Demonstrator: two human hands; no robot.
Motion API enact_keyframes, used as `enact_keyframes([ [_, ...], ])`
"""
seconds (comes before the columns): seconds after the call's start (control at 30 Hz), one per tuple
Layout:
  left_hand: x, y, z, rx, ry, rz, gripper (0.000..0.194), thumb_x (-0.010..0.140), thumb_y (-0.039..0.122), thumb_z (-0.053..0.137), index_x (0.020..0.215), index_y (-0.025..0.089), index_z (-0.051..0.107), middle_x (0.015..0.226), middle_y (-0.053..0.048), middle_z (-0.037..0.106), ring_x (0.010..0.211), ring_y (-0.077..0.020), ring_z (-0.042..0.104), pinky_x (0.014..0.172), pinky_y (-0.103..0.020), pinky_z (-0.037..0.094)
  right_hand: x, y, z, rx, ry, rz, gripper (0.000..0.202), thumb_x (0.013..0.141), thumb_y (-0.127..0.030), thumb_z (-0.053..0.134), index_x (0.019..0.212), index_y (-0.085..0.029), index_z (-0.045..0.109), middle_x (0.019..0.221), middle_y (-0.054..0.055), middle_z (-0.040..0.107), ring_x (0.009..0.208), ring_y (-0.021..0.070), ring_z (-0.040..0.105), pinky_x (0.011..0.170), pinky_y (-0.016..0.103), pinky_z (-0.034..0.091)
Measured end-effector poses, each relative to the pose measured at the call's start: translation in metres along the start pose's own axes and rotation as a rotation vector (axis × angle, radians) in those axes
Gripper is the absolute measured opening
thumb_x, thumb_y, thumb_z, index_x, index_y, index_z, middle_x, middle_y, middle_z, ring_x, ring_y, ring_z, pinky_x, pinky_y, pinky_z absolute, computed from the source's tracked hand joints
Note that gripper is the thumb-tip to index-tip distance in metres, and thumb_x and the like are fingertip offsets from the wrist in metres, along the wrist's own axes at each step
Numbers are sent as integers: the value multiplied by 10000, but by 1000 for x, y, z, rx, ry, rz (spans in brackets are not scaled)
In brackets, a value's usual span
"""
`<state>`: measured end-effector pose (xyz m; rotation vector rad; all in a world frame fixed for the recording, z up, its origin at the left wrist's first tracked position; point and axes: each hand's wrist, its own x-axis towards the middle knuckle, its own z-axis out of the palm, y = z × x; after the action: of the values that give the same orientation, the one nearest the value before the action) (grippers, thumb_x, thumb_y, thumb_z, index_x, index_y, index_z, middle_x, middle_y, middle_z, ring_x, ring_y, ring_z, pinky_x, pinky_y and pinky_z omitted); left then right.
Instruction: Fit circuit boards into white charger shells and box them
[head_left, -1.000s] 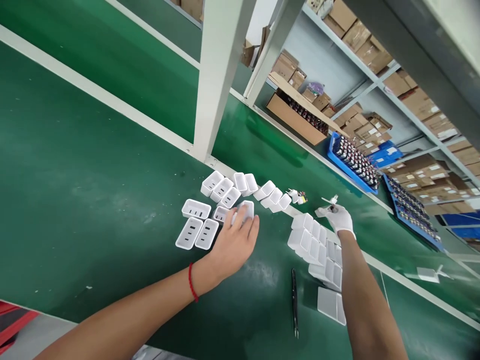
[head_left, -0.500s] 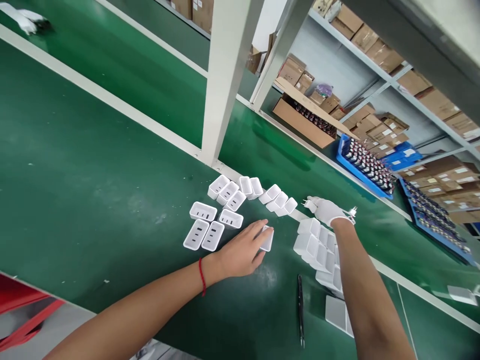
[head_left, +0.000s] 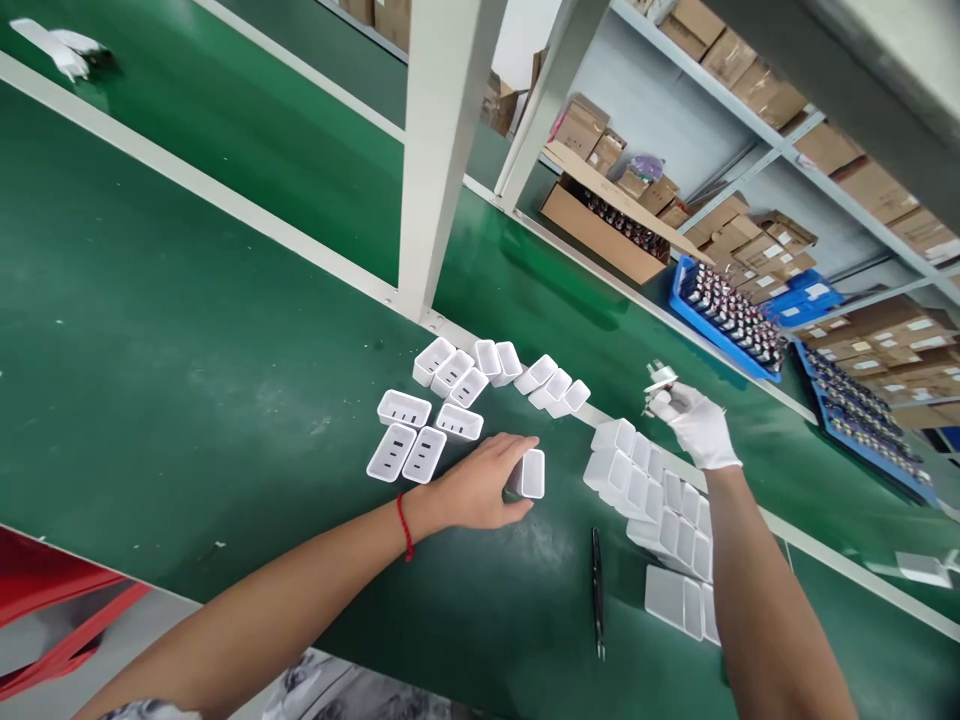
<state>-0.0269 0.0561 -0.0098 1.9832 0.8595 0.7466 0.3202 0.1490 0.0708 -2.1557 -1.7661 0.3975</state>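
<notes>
My left hand [head_left: 487, 485], bare with a red string at the wrist, is closed around a small white plastic case [head_left: 532, 474] whose open end faces up. My right hand [head_left: 691, 415], in a white glove, pinches a white plug piece with metal prongs [head_left: 661, 378] above the green strip past the rail. Left of my left hand lie several open white cases with dark slots [head_left: 388, 452]. More white cases [head_left: 574, 398] stand along the rail. Between my arms, several white cases [head_left: 637, 490] are grouped in rows beside black tweezers [head_left: 598, 595].
A grey post [head_left: 442, 160] rises from the rail. Beyond are an open carton [head_left: 604, 235], blue trays of parts [head_left: 682, 300] and shelves of boxes. A person's white-gloved hand [head_left: 67, 55] is at the far left. A red object [head_left: 45, 590] lies at the lower left.
My right hand has moved right and slightly up, with the plug piece lifted. The fingers of my left hand have shifted off the case's top to its sides, showing its opening.
</notes>
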Motion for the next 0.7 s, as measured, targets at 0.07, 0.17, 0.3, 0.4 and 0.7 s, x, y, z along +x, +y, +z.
enact_keyframes([
  [0.07,0,1,-2,-30,-25,-12,668,807,213,700,1415,156,429,1353,-142,584,1296,-278,549,1111,-443,480,-31,-15,0,220,12,-49,582,903,-524,384,1377,-193,455,1189,157,689,1015,289,705,841,455,568],
  [0.17,1,2,-3,-65,-52,-26,624,794,193,698,1371,165,462,1343,-132,585,1274,-267,568,1104,-418,485,-85,-42,8,777,-37,-61,627,888,-587,377,1429,-271,408,1254,132,663,1085,296,680,839,488,582],
  [0.3,1,0,0,-79,-72,-5,621,798,189,684,1376,183,458,1393,-112,570,1302,-256,555,1134,-402,455,-149,-68,32,1291,-152,98,542,884,-608,535,1337,-312,527,1172,70,697,929,237,725,744,412,628],
  [0.4,1,1,3,-97,-116,-21,659,804,217,681,1411,194,426,1415,-101,575,1301,-257,568,1130,-400,456,-178,-74,52,1328,-157,125,606,843,-645,616,1355,-335,520,1132,64,714,944,269,737,783,467,633],
  [0.7,0,4,8,-75,-203,-64,692,791,301,709,1412,197,422,1407,-100,590,1267,-272,601,1067,-376,503,-197,-73,91,1139,-96,-149,1034,726,-348,858,1544,-380,227,1270,74,673,1343,293,537,1141,610,390],
])
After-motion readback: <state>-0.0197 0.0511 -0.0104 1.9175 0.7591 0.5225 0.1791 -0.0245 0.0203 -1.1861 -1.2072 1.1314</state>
